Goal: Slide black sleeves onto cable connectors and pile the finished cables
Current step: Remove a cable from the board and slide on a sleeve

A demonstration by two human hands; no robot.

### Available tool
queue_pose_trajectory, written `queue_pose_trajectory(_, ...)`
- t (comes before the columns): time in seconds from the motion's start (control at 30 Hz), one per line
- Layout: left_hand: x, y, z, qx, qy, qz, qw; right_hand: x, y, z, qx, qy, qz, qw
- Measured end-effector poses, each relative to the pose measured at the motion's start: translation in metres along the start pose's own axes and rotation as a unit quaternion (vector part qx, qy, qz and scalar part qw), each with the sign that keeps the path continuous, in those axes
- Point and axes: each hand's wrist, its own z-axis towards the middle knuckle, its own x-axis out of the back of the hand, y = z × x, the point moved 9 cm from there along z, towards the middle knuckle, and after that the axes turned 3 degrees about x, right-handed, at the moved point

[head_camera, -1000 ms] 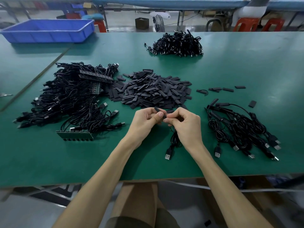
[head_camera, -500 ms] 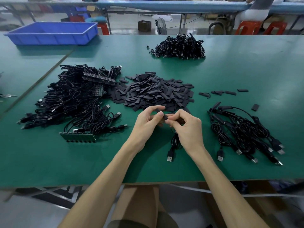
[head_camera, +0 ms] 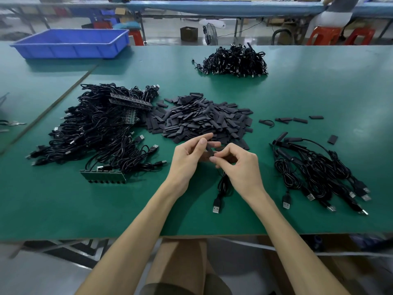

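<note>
The sleeve point(head_camera: 209, 150) now stands exposed, pinched in the grip of the left hand point(head_camera: 187, 160), at ten o'clock from the right hand point(head_camera: 242, 169), whose grip holds the cable point(head_camera: 222, 186).

Upper end of cable point(head_camera: 222, 184) hidden under right hand point(head_camera: 244, 169); sleeve point(head_camera: 210, 150) maybe partly on; person point(head_camera: 331, 15) cropped top-right.

The table mat point(head_camera: 319, 92) is plain deep green. The sleeve heap point(head_camera: 204, 118) at the centre is matt black, as is the single sleeve point(head_camera: 209, 150) just below it. The cable point(head_camera: 217, 206) at 6 o'clock is black with a silver plug tip — black too are the cable tangle point(head_camera: 95, 128) at 9 and the finished pile point(head_camera: 314, 171) at 3. The tray point(head_camera: 70, 42) at 11 o'clock is bright blue; the stools point(head_camera: 325, 34) at 1 o'clock are red-orange
</note>
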Motion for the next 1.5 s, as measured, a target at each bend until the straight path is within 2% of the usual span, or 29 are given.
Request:
queue_pose_trajectory(0.17, 0.006, -0.005, -0.001, 0.018, 0.012, -0.105, 0.994, 0.000, 0.003, 0.000, -0.018, -0.003, 0.037, 0.999)
queue_pose_trajectory(0.8, 0.009, -0.004, -0.002, -0.007, 0.044, -0.057, 0.997, -0.003, 0.003, -0.002, -0.024, -0.026, 0.031, 0.999)
queue_pose_trajectory(1.03, 0.009, -0.004, -0.002, -0.007, 0.024, -0.085, 0.996, 0.003, 0.010, 0.001, -0.057, -0.008, 0.124, 0.991)
queue_pose_trajectory(1.5, 0.011, -0.006, -0.001, 0.006, 0.025, -0.127, 0.992, -0.004, 0.021, -0.001, -0.092, -0.043, 0.196, 0.975)
